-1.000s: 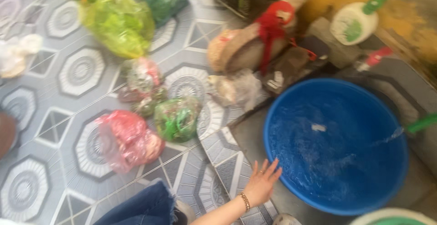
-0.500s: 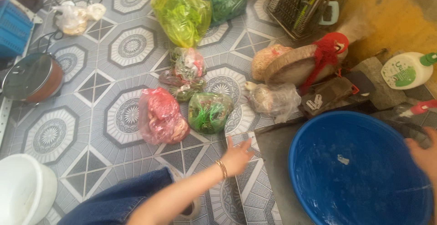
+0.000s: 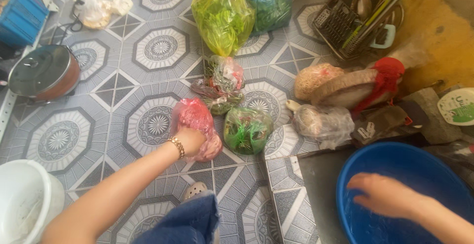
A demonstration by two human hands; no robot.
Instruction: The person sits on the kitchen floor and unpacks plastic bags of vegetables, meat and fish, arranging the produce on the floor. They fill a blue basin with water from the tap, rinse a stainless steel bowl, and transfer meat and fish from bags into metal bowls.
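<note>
The pink plastic bag (image 3: 196,125) lies on the patterned tiled floor (image 3: 148,51) in the middle of the view, just left of a green plastic bag (image 3: 247,130) of leaves. Your left hand (image 3: 190,141) is on the near end of it, fingers curled down onto the plastic; whether they have closed on it you cannot tell from here. Your right hand (image 3: 382,194) hangs over the blue basin (image 3: 395,162) at the near right, fingers loosely spread, holding nothing, blurred. Just beyond the pink bag sits a small clear bag of mixed greens (image 3: 222,83), and farther off a large yellow-green bag (image 3: 223,17) beside a blue-green one (image 3: 269,4). A lidded pot (image 3: 42,72) stands at the far left, a white bucket (image 3: 24,204) at the near left. A wire utensil rack (image 3: 353,19) is at the far right.
</note>
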